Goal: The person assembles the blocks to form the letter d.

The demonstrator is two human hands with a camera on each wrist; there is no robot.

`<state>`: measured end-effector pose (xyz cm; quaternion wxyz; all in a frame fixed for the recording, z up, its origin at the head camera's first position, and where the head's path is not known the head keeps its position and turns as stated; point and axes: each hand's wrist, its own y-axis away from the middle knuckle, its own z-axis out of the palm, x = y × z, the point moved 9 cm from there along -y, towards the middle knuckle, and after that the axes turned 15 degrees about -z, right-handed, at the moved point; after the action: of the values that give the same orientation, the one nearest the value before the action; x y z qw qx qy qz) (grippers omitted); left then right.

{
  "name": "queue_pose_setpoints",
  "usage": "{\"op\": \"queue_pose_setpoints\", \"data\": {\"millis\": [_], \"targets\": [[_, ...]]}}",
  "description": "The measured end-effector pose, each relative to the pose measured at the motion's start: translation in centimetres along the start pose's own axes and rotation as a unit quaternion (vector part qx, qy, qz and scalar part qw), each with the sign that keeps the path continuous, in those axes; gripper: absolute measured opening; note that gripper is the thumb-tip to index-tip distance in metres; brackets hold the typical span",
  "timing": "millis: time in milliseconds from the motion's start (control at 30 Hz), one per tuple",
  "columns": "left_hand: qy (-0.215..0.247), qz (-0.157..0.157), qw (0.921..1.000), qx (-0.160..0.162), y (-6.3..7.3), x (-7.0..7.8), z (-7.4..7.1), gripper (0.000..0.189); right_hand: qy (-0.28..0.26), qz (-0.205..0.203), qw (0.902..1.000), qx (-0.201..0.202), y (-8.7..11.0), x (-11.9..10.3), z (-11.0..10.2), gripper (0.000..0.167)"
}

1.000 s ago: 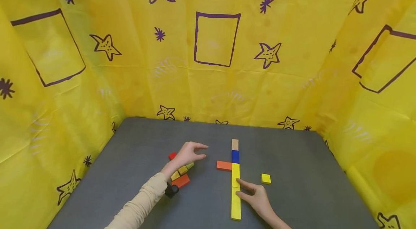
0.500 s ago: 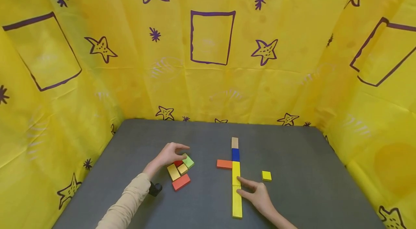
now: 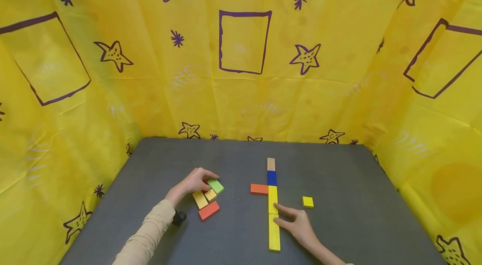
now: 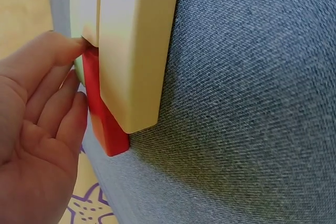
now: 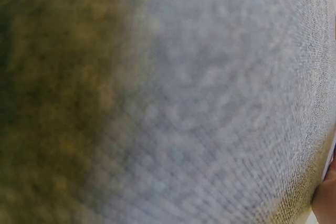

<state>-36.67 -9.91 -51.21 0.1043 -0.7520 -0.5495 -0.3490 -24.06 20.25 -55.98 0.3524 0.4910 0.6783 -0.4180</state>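
Observation:
My left hand point(image 3: 194, 180) is over a small cluster of wooden blocks, its thumb and index finger on either side of a green block point(image 3: 216, 186). In the left wrist view, the thumb tip reaches between the blocks, close to a red block point(image 4: 102, 114) partly covered by the hand in the head view. My right hand point(image 3: 301, 225) touches the right side of a column of blocks. Its index finger is at the upper yellow block point(image 3: 273, 199), its thumb at the lower yellow block point(image 3: 274, 235). Only a sliver of that hand shows in the right wrist view.
Above the yellow blocks lie a blue block point(image 3: 272, 178) and a natural wood block point(image 3: 271, 164). An orange block point(image 3: 259, 189) juts left. A yellow cube point(image 3: 307, 202) sits to the right. The cluster includes a pale yellow block point(image 3: 200, 200), a small cube point(image 3: 211, 195) and a red-orange block point(image 3: 209, 211).
My left hand has moved left and down from beside the column to the cluster, and its fingers have closed in around the green block. The right hand stays at the yellow blocks.

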Motion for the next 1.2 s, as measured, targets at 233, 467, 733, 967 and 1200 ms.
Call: {"op": "queue_pose_setpoints", "data": {"millis": [233,467,733,967,1200], "targets": [[-0.017,-0.008,0.9998,0.001,-0.35,0.11,0.23,0.043,0.003,0.008,1.0000,-0.002,-0.03,0.06,0.06,0.046],[-0.026,0.006,0.9996,-0.001,-0.43,0.43,0.37,0.040,0.005,0.014,0.9999,-0.003,0.04,0.07,0.01,0.047],[-0.024,0.015,0.9996,0.005,-0.45,0.48,0.22,0.035,0.008,0.016,0.9998,-0.008,-0.03,0.12,-0.02,0.048],[-0.024,0.015,0.9994,0.018,-0.47,0.37,0.15,0.032,0.005,0.015,0.9998,-0.014,-0.11,0.03,0.05,0.049],[-0.011,0.014,0.9988,0.045,-0.30,0.71,-0.16,0.025,-0.005,0.004,1.0000,-0.006,-0.10,-0.30,0.01,0.048]]}}
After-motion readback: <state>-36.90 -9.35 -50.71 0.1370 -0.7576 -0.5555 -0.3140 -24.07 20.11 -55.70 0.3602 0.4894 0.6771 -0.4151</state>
